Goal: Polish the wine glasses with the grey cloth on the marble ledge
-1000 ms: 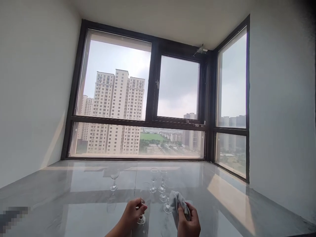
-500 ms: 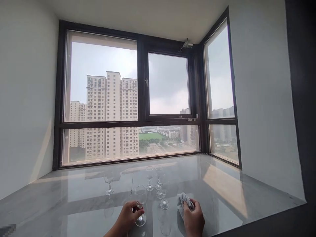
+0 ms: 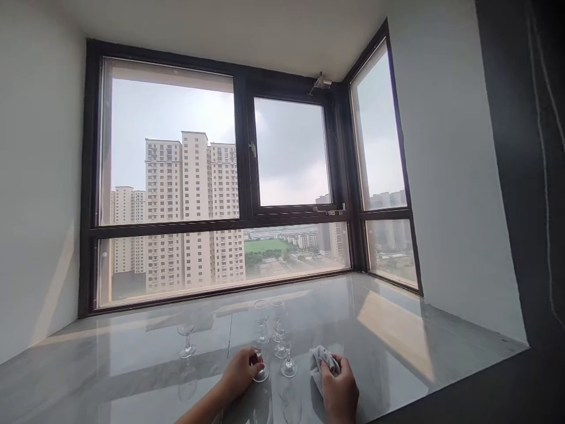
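My left hand (image 3: 241, 372) is closed around the stem of a clear stemmed glass, whose round foot (image 3: 261, 376) shows just beyond my fingertips, on or close to the glossy grey sill (image 3: 145, 377). Its bowl is hard to make out against the glasses behind. My right hand (image 3: 341, 386) grips a crumpled pale grey cloth (image 3: 321, 360) above the sill. Between my hands, slightly farther off, is another stemmed glass (image 3: 289, 365), standing upright.
Several clear glasses, among them a back one (image 3: 262, 324), stand grouped beyond my left hand. A lone stemmed glass (image 3: 188, 344) is off to the left. Dark-framed windows (image 3: 245, 222) border the sill's far side, with a white wall (image 3: 454, 176) on the right.
My left hand has carried its glass forward, away from me, towards the grouped glasses. My right hand keeps the cloth at nearly the same spot. The view has turned slightly to the right.
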A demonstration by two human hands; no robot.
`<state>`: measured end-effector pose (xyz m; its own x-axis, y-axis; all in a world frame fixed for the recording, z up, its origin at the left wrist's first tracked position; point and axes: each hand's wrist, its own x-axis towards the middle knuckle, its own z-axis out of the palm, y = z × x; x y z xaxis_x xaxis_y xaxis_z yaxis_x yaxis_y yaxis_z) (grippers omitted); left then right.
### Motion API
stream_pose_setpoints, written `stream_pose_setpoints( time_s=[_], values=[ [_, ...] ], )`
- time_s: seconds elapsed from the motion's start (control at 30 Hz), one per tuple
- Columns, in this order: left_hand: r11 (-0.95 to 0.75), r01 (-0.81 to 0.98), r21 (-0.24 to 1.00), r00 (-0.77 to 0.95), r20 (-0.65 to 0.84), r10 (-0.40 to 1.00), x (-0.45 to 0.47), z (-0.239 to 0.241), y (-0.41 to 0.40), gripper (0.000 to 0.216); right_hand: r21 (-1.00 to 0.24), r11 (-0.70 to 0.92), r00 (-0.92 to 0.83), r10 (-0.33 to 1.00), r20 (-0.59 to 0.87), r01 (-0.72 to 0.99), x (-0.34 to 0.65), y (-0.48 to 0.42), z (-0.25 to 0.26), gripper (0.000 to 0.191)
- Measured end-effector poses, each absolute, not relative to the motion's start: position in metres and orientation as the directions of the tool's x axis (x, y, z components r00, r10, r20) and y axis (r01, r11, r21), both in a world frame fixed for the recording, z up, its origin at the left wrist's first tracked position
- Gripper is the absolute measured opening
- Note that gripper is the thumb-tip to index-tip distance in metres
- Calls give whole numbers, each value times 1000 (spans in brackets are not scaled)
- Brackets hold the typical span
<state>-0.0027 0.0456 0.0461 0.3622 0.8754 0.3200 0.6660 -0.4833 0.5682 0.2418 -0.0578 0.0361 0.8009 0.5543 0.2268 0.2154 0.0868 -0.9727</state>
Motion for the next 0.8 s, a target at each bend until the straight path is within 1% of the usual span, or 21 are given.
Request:
stream_pose_setpoints(
  time_s=[0.3, 0.47, 0.6, 0.7, 0.8],
  values=[
    [-446, 682, 580, 270, 368, 890, 20, 38, 66, 9, -971, 107, 805, 544, 238, 215, 242, -59, 35, 29],
    [-456, 689, 563, 275, 380, 883, 19, 40, 61, 11, -977, 98, 809, 548, 212, 190, 241, -64, 39, 34],
    [-470, 706, 529, 286, 393, 874, 20, 40, 62, 13, -975, 112, 807, 547, 220, 190, 239, -62, 37, 29],
    [-465, 733, 496, 267, 419, 868, 20, 36, 65, 13, -974, 111, 833, 504, 227, 198, 236, -57, 35, 25],
    [-430, 753, 499, 213, 433, 876, 21, 33, 65, 12, -974, 111, 858, 460, 228, 199, 234, -53, 34, 25]
  ],
)
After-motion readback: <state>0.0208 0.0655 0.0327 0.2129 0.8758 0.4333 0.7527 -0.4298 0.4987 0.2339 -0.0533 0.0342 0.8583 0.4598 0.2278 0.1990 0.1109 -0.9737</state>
